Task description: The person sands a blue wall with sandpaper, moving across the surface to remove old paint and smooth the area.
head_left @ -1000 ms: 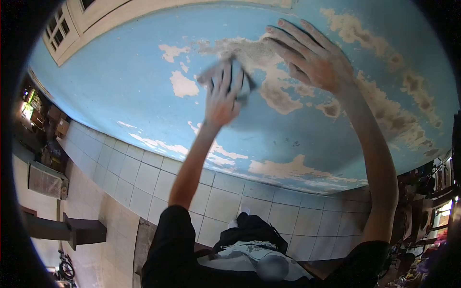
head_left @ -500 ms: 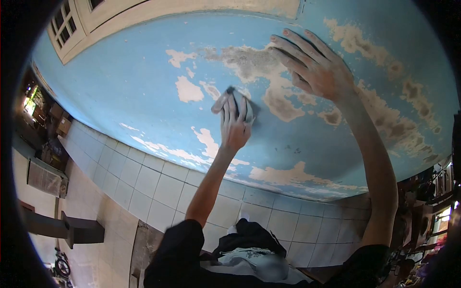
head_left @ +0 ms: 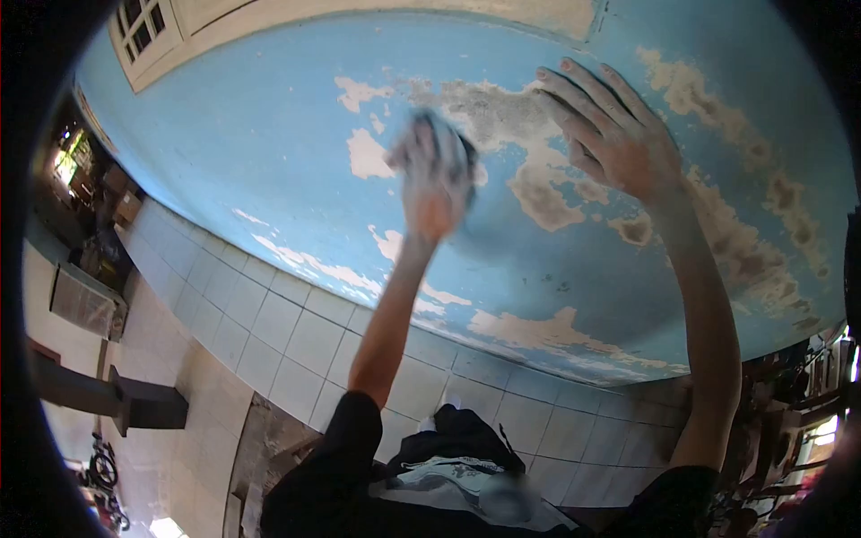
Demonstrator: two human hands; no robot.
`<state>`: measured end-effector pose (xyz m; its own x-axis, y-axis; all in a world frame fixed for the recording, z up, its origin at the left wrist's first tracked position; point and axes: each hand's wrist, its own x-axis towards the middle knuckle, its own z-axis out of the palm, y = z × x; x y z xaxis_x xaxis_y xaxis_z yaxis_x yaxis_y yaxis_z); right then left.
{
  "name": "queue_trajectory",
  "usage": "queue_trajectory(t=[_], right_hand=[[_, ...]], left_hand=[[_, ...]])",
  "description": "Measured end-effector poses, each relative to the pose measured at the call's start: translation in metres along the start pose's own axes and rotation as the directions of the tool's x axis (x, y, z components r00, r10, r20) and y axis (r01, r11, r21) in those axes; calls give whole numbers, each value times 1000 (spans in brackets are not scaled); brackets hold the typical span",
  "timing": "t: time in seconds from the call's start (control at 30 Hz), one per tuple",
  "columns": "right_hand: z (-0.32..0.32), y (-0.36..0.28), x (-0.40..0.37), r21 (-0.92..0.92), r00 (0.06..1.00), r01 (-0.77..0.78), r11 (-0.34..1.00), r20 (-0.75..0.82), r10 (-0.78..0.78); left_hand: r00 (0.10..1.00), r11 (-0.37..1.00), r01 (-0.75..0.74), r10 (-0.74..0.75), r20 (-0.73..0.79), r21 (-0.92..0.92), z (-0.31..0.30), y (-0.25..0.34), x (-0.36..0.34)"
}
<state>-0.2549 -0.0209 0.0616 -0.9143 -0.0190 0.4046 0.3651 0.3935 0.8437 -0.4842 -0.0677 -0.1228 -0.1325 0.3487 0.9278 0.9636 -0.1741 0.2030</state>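
Observation:
My left hand (head_left: 432, 184), dusty and smeared by motion, is closed over a dark piece of sandpaper (head_left: 468, 160) against the blue painted wall (head_left: 260, 152). Only the dark edges of the sandpaper show past the fingers. Bare pale patches (head_left: 368, 154) of peeled paint lie just left of this hand, and a rough grey patch (head_left: 489, 112) lies to its upper right. Higher up on the right, my right hand (head_left: 623, 134) rests flat on the wall with its fingers spread, holding nothing. Its fingertips touch the edge of the grey patch.
A window or shutter frame (head_left: 152, 45) is at the upper left. Light floor tiles (head_left: 296, 341) run along the wall's foot. A dark post (head_left: 148, 399) stands at the left, a bicycle (head_left: 103, 466) is below it, and cluttered furniture (head_left: 771, 439) fills the lower right.
My left hand has moved up along the wall with the sandpaper. The right hand stays flat on the same spot, while the whole view has shifted slightly.

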Motion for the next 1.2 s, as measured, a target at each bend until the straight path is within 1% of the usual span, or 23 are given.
queue_trajectory(t=[0.03,0.07,0.1,0.13,0.17,0.2,0.23,0.3,0.33,0.37,0.5,0.53,0.57,0.6,0.63,0.83,0.87,0.97,1.0,1.03,1.1,1.17,1.2], right_hand=[[2,0,0,-18,1000,-13,1000,-17,12],[2,1,0,-11,1000,-13,1000,-17,13],[1,0,0,-9,1000,-14,1000,-21,14],[2,-1,0,-15,999,-24,1000,-28,24],[3,0,1,-16,999,-32,999,-35,32],[4,0,1,2,999,-26,1000,-38,26],[4,-1,-1,20,999,-22,1000,-36,23],[1,-1,0,-2,999,-24,1000,-23,24],[0,-1,1,-19,1000,-25,1000,-15,24],[1,0,1,-18,1000,-19,1000,-11,19],[-8,-4,4,54,999,-26,998,-32,28],[-12,-1,8,114,998,-38,993,-42,43],[-12,-3,8,117,998,-43,992,-38,47],[-11,-3,8,118,997,-31,992,-73,40],[-10,1,7,106,994,-21,994,-108,32],[-10,-1,8,82,995,-33,996,-91,41],[-9,-2,6,84,995,-36,996,-86,43],[-6,1,5,85,996,-15,996,-85,22],[-6,1,5,105,996,-13,994,-85,22],[-6,0,5,127,996,-17,992,-81,27],[-6,2,5,98,997,-25,995,-72,32],[-6,1,5,59,996,-29,998,-80,34],[-5,2,6,73,995,-28,997,-92,35]], left_hand=[[994,989,39,-53,-97,-144,-14,-15,26],[962,929,273,-262,78,-250,-15,-29,34],[856,806,510,-440,273,-302,-18,-36,32],[949,920,314,-305,75,-233,-9,-21,19],[985,987,108,-122,-118,-123,4,4,-4],[981,985,119,-136,135,126,12,24,-43],[898,997,-76,74,435,-11,8,27,-80],[796,995,-32,84,600,-96,-6,8,-63],[942,996,7,23,334,-88,-11,-4,-41],[998,995,48,-45,37,-87,-11,-14,-22],[990,994,61,-72,-119,-92,16,-16,-20],[988,994,-59,72,140,-94,14,-1,-32],[894,978,-164,201,401,-125,6,13,-50],[926,970,-244,236,296,-10,-3,4,-38],[987,999,-49,49,151,0,2,-5,-29],[999,991,1,5,-45,135,28,33,-44],[959,990,-4,44,279,-141,11,38,-60],[983,996,-57,68,170,-68,8,21,-25],[1000,986,21,-21,4,-163,2,17,2],[1000,987,22,-21,10,-161,-5,17,25],[981,979,126,-147,-125,-158,-14,20,52],[998,997,47,-44,44,-61,4,31,6],[984,995,15,3,177,-103,10,40,-29]])
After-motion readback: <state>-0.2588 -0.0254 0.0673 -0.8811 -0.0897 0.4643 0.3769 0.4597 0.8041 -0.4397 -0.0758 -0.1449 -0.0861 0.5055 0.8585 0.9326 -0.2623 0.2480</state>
